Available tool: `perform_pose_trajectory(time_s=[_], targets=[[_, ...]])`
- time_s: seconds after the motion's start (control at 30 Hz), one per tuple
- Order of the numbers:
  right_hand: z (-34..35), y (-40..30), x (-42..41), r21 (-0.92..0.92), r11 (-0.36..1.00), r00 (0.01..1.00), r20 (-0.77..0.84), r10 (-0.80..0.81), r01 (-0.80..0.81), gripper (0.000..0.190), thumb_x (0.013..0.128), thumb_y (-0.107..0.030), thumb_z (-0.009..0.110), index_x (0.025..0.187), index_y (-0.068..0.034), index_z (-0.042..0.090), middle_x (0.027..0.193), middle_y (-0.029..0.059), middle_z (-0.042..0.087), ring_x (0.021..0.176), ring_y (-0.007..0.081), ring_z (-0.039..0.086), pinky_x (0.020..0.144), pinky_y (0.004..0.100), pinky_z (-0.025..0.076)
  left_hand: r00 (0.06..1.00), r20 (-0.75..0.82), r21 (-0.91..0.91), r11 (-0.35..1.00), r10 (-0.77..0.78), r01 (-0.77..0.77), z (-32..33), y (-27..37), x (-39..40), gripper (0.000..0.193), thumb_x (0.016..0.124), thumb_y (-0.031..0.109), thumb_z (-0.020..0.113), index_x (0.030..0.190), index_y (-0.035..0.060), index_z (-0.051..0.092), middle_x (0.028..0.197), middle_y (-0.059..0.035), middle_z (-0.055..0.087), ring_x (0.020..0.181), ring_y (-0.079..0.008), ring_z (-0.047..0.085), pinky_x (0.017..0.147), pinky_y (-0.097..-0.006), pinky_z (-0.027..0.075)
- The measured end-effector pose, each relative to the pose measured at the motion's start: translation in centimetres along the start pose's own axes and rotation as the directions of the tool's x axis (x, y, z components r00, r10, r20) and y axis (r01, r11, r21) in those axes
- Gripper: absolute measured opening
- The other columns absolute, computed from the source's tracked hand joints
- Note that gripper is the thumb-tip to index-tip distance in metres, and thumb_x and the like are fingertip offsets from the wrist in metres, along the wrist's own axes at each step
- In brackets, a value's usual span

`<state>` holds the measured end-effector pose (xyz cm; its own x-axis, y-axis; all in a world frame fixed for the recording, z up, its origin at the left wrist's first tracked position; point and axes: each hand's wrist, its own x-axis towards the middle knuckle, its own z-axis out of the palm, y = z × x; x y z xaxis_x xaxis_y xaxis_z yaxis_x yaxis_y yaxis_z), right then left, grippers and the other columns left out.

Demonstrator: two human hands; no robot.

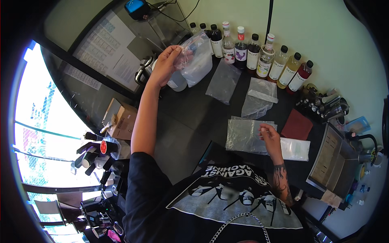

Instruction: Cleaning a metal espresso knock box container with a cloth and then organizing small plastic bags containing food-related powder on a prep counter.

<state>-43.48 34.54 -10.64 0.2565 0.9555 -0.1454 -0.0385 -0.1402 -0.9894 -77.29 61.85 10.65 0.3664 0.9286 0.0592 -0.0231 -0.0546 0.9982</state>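
My left hand [167, 63] is raised at the upper left, its fingers pinched on the top edge of a clear plastic zip bag [197, 65] with whitish contents. The bag hangs beside a row of syrup bottles [253, 54]. Over flat clear plastic bags [244, 136] on the dark counter, my right hand [270, 138] has its fingers curled; whether they grip a bag edge I cannot tell. Farther back lie another clear bag [224, 80] and a crumpled clear bag [258, 106] with a whitish strip across it. A white plastic packet [296, 149] lies right of my right hand.
A folded dark red cloth [297, 125] lies near metal bar tools [334, 106] in holders. A metal sink or bin [331, 158] stands at the right. At the left are a cardboard box [125, 123], a metal pitcher [145, 71] and a translucent container [177, 82].
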Motion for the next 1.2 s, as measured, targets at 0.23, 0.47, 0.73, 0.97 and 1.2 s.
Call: perform_pose_trajectory(time_s=[0.23, 0.47, 0.73, 0.97, 1.2], targets=[[5.3, -4.4, 1.8, 0.295, 0.952, 0.956, 0.293, -0.012, -0.078, 0.046, 0.1, -0.029, 0.06, 0.139, -0.008, 0.047, 0.121, 0.0058, 0.062, 0.106, 0.0165, 0.063, 0.088, 0.0318, 0.053, 0.985, 0.169, -0.557, 0.823, -0.019, 0.111, 3.6, 0.0, -5.0, 0.043, 0.106, 0.03, 0.045, 0.138, 0.0026, 0.046, 0.133, -0.0136, 0.059, 0.124, -0.034, 0.057, 0.096, -0.0571, 0.053], [5.5, -6.8, 0.9, 0.624, 0.746, 0.892, 0.443, -0.091, -0.234, 0.051, 0.101, -0.027, 0.058, 0.145, -0.01, 0.038, 0.131, 0.0042, 0.056, 0.121, 0.0183, 0.058, 0.099, 0.041, 0.051, 0.984, 0.147, -0.508, 0.845, -0.106, 0.167, 5.6, -5.6, -9.0, 0.029, 0.105, 0.026, 0.049, 0.122, 0.0024, 0.054, 0.115, -0.0096, 0.066, 0.101, -0.0192, 0.067, 0.088, -0.0411, 0.059], [3.4, -4.8, 1.7, 0.613, 0.765, 0.935, 0.351, -0.043, -0.195, 0.049, 0.101, -0.019, 0.057, 0.145, -0.01, 0.039, 0.131, 0.0039, 0.056, 0.118, 0.0157, 0.056, 0.097, 0.0386, 0.049, 0.985, 0.053, -0.25, 0.953, -0.163, 0.171, 4.4, -5.3, -10.7, 0.028, 0.101, 0.022, 0.058, 0.12, 0.0005, 0.062, 0.1, -0.006, 0.069, 0.088, -0.0122, 0.068, 0.076, -0.0284, 0.058], [4.1, -5.0, 1.1, -0.104, 0.994, 0.994, -0.094, -0.051, 0.041, 0.046, 0.101, -0.023, 0.058, 0.141, -0.005, 0.044, 0.12, 0.0062, 0.061, 0.105, 0.0121, 0.06, 0.083, 0.028, 0.051, 0.972, 0.104, 0.016, 0.978, -0.21, 0.21, 8.4, -6.4, -13.0, 0.021, 0.094, 0.01, 0.066, 0.112, -0.0016, 0.07, 0.089, -0.0067, 0.072, 0.078, -0.0112, 0.068, 0.071, -0.0242, 0.055], [8.7, -6.6, -0.7, 0.053, 0.998, 0.952, 0.305, 0.029, -0.047, 0.027, 0.098, -0.021, 0.065, 0.115, 0.0, 0.064, 0.094, 0.0036, 0.068, 0.079, 0.0068, 0.064, 0.064, 0.0211, 0.05, 0.954, -0.008, -0.021, 0.954, -0.3, 0.3, 15.2, -12.4, -17.4, 0.018, 0.092, 0.007, 0.069, 0.105, -0.0046, 0.068, 0.091, -0.0081, 0.071, 0.082, -0.0114, 0.068, 0.075, -0.0271, 0.058]])
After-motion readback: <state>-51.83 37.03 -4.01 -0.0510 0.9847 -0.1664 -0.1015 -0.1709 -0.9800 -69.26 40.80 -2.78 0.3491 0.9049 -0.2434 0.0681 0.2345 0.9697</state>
